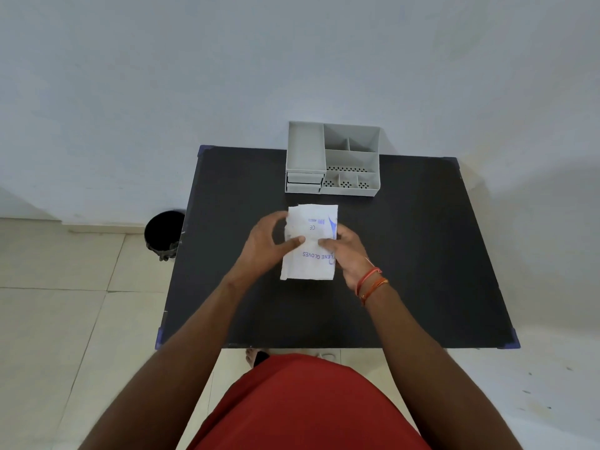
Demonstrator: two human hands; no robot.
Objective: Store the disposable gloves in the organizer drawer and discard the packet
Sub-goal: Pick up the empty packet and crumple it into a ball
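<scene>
Head view. You have the glove packet (pixel 310 243) between both hands, over the middle of the black table (pixel 422 254). Your left hand (pixel 264 246) pinches its left edge, thumb lying across the printed face and fingers curled behind. Your right hand (pixel 349 251) grips the right edge the same way, thumb tip nearly meeting the left one. Both hands closed on the packet, neither flat.

Handling, as judged: thin paper-like wrapper, light, limp, creases easily; far-left corner looks ragged, possibly torn open there, though you cannot confirm it. Gloves inside not visible; expect them soft, slippery, prone to slide out in a clump. Hold by the side edges, work from the ragged far corner.

The organizer (pixel 332 159) sits just beyond your fingertips; its drawers (pixel 303 183) at front-left look closed. The black bin (pixel 164 233) stands on the floor, well to the left of your left hand, past the table edge.
</scene>
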